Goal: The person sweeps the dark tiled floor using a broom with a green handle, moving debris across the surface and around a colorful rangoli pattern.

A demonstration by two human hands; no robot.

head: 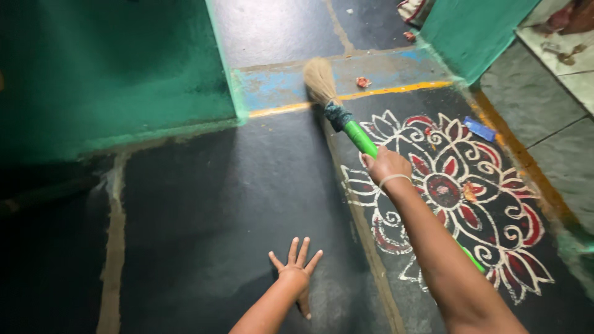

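Note:
My right hand point(386, 164) grips the green handle of a broom point(346, 120). Its straw head reaches the blue and yellow painted threshold step point(278, 86). The handle's lower end shows under my forearm. My left hand point(296, 265) is stretched out low over the dark stone floor point(216, 210), fingers spread, holding nothing. A thin band circles my right wrist.
A white and red floral floor drawing point(458, 185) lies right of the broom. Green walls point(105, 74) stand at left and at upper right point(473, 31). A blue scrap point(480, 128) and small red bits point(362, 81) lie on the floor. Grey tiles point(544, 105) are at right.

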